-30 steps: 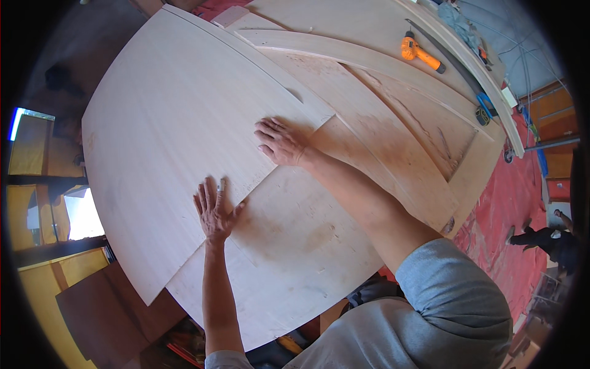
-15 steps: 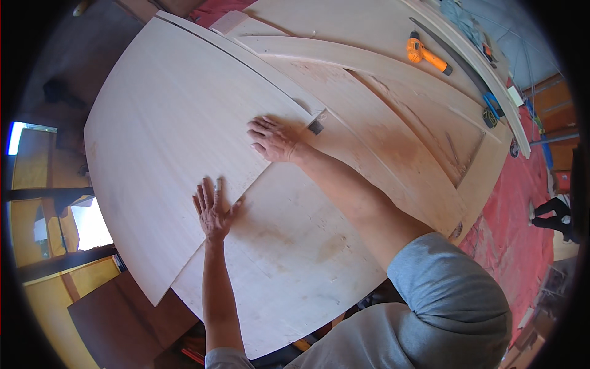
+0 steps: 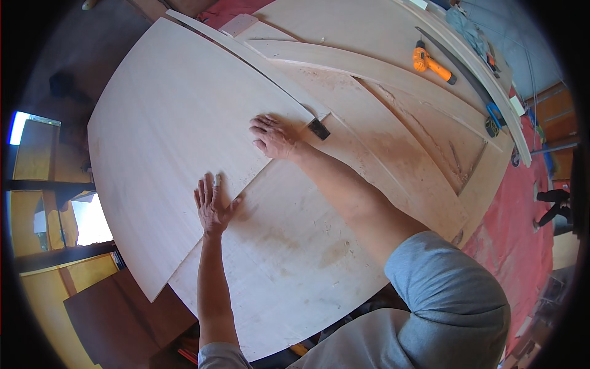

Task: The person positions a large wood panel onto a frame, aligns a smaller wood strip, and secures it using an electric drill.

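Note:
A large pale wooden panel [image 3: 166,129] lies on top of a wider, stained wooden sheet [image 3: 289,264]. My left hand [image 3: 212,212] presses flat on the panel by its near edge, fingers spread, with a pale wrap on one fingertip. Farther right, my right hand [image 3: 274,138] also rests flat on it, palm down, near the right corner. Neither hand grasps anything. Just beyond the right hand, a small dark rectangular patch [image 3: 319,129] shows beside the panel's corner. A narrow dark gap runs between the panel's far right side and a long wooden strip [image 3: 246,52].
An orange cordless drill [image 3: 433,63] lies at the upper right, near a curved wooden rail [image 3: 344,55]. Close to the right edge sits a tape measure [image 3: 491,126]. Red sheeting [image 3: 510,227] covers the floor, where another person's legs [image 3: 553,206] show.
The panel has slid slightly left, my hands staying flat on it. More of the dark patch is uncovered, and the gap along the strip is wider. The other person's legs have shifted.

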Demonstrator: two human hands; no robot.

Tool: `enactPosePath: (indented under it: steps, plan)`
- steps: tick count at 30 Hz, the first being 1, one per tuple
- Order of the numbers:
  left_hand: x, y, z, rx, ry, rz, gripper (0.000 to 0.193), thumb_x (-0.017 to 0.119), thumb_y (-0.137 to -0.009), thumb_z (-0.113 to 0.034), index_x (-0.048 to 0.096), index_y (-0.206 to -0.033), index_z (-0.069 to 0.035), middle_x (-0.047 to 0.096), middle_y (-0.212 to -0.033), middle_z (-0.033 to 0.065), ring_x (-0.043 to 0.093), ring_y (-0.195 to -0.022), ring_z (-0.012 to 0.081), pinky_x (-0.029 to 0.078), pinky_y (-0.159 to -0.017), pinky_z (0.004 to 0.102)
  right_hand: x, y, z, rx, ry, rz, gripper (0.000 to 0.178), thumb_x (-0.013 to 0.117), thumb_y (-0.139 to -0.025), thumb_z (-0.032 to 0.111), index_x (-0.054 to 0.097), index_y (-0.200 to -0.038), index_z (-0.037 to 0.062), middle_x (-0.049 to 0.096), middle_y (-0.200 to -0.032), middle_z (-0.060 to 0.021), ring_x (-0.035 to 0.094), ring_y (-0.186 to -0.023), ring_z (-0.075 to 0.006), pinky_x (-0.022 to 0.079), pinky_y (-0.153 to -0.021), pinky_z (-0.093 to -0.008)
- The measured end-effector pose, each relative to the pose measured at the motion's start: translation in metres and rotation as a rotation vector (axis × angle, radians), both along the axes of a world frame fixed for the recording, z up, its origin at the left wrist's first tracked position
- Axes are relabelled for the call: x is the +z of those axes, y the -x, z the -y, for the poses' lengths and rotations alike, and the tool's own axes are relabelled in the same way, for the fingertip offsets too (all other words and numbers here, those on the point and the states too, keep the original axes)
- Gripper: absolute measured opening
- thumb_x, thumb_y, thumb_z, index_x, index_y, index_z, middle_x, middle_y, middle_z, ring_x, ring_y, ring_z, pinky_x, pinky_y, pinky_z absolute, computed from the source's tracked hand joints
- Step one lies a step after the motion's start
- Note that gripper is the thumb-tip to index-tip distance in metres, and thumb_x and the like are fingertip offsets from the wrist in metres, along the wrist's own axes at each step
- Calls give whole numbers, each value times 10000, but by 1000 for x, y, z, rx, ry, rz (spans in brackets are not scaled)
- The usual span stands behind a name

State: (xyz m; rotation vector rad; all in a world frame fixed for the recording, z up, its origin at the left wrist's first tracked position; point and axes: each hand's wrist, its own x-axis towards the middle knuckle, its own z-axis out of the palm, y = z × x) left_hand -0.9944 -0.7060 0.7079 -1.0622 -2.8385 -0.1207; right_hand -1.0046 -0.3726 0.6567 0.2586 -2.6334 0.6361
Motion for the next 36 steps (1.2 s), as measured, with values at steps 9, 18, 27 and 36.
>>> enactPosePath:
  steps: [9,18,27,36]
  plan:
    - [10,-14,65,40,-52,23,953,798,-866,-596,470,-1590,-69,463,-1661,157,390,-1549,414,273,-1253,619,26,-9,6,-35,3,101,543,639,-1007,387,573,-1409,29,532,-1542,-150,439,-1500,-336,309,-1281,-462]
    - [12,-17,152,243,-72,-134,805,709,-842,-31,429,-1597,-42,350,-1712,213,340,-1570,450,266,-1290,595,70,-8,18,-59,-52,155,576,635,-1016,391,546,-1443,15,510,-1558,-145,416,-1518,-319,302,-1289,-448]
    - [10,2,194,258,-22,-174,679,571,-835,150,488,-1494,4,356,-1696,254,331,-1552,521,248,-1265,672,133,-22,34,237,-313,265,953,826,-840,486,430,-1545,-19,370,-1629,-241,292,-1573,-409,219,-1314,-546]
    - [22,0,188,438,290,-125,580,580,-1012,-107,468,-1573,-14,390,-1684,232,471,-1464,481,371,-1215,630,110,-25,57,56,-395,148,706,613,-894,6,404,-1568,19,401,-1604,-204,316,-1560,-396,231,-1299,-562]
